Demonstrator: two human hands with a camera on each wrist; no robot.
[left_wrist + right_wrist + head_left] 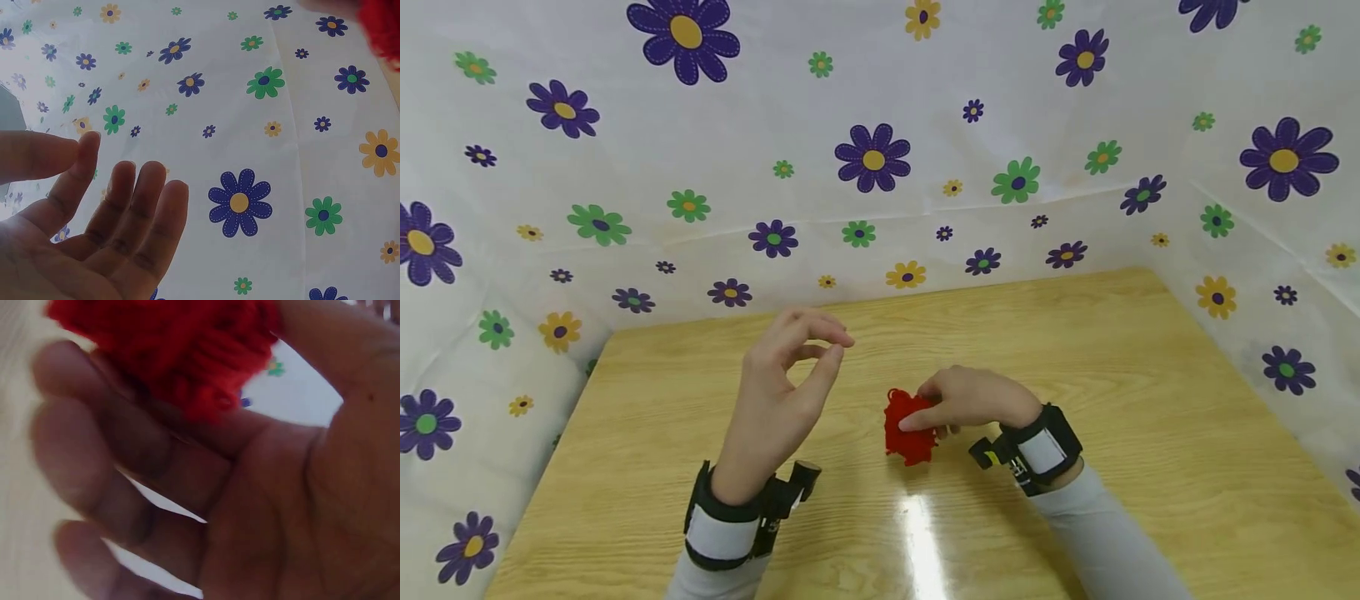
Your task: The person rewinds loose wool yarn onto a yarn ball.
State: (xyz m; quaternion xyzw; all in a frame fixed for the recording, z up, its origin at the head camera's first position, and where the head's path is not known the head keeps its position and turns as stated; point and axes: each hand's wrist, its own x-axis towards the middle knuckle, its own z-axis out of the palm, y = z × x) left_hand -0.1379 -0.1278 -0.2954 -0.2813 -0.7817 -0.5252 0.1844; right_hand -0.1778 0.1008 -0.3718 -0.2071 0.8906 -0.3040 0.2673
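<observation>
My right hand point(973, 398) pinches a small bundle of red yarn point(901, 433) between thumb and fingers, with the thumb across its top, low over the wooden table. Thick strands of the yarn point(194, 356) show close up in the right wrist view, where the curled fingers point(69, 450) are blurred. To the left of the yarn, my left hand point(782, 383) is raised, its thumb tip meeting the index fingertip. I see nothing between those tips; in the left wrist view the other fingers of the left hand point(106, 219) are loosely bent.
The wooden table point(1075, 333) has a white cloth point(925, 75) with printed flowers standing along its back and sides. Camera straps point(722, 529) circle both wrists. Light reflects off the tabletop near the front.
</observation>
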